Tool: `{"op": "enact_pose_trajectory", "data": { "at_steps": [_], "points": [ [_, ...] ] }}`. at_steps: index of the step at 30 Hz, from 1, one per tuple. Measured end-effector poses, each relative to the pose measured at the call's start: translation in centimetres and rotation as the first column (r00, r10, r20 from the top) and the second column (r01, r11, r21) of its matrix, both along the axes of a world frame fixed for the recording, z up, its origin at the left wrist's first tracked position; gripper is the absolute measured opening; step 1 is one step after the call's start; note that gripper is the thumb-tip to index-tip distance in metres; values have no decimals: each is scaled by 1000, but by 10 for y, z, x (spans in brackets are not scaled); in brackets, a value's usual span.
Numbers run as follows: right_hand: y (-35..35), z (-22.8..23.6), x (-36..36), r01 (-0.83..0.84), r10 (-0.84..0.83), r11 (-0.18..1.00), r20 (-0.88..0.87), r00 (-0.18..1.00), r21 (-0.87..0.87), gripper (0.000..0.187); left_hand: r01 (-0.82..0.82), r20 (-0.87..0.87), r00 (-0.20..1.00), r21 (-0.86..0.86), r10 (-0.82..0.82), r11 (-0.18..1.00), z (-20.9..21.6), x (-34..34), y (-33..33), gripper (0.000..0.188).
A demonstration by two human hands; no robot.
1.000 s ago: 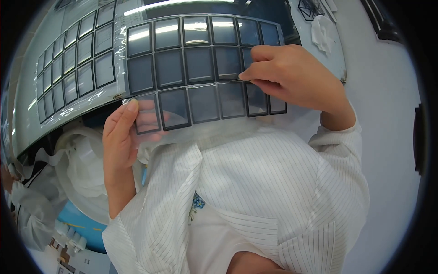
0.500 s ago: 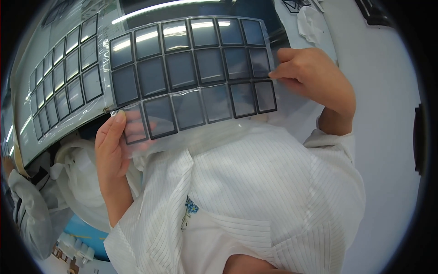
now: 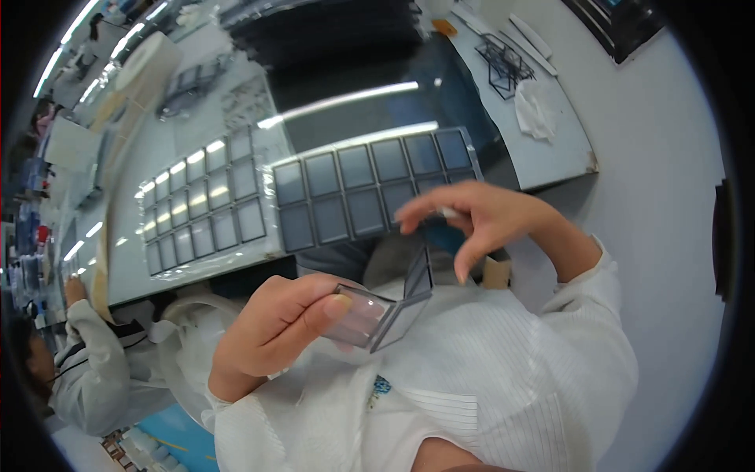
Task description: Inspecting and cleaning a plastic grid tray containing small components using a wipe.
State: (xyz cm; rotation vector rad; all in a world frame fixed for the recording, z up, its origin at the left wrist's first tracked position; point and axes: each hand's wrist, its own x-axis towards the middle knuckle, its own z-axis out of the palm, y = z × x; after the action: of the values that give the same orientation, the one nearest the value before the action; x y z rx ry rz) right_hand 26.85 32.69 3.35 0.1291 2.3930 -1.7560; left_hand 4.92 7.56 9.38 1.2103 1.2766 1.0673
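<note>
In front of my chest, my left hand [image 3: 287, 326] grips a strip of dark-framed clear rectangular panels [image 3: 397, 315] between thumb and fingers. The strip bends at its joints, and its far end tilts upward. My right hand [image 3: 495, 220] is open, its fingers spread and curved just above and to the right of that raised end. Behind it, a clear film sheet of black-framed panels [image 3: 366, 208] lies at the table's front edge, two rows showing. My right fingers partly cover the sheet's lower right part.
Another sheet of framed panels [image 3: 206, 208] lies to the left on the glossy table [image 3: 228, 271]. Loose black frames [image 3: 502, 67] and a crumpled white tissue [image 3: 535, 110] sit at the far right. A white bag-lined bin [image 3: 185, 338] stands below; a person in a pale sleeve [image 3: 106, 370] is at left.
The three-row sheet, earlier raised in both hands, now rests at the table with two rows visible. My left hand has a separate strip near my chest; my right hand has opened and moved down.
</note>
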Motion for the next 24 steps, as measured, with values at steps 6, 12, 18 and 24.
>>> {"op": "enact_pose_trajectory", "data": {
  "at_steps": [6,12,18,24],
  "points": [
    [7,19,-9,-273,199,936,304,932,224,39,-245,124,965,136,229,960,10,-48,-16,25],
    [113,54,-38,227,-198,959,-173,965,168,25,-445,45,894,192,445,875,21,-126,88,33],
    [215,130,-132,644,-418,684,-539,731,343,45,-573,107,815,300,570,763,29,-236,215,33],
    [280,103,-178,659,-393,-67,-627,672,749,63,-554,-697,-118,637,707,536,28,-261,271,47]
  ]
}}
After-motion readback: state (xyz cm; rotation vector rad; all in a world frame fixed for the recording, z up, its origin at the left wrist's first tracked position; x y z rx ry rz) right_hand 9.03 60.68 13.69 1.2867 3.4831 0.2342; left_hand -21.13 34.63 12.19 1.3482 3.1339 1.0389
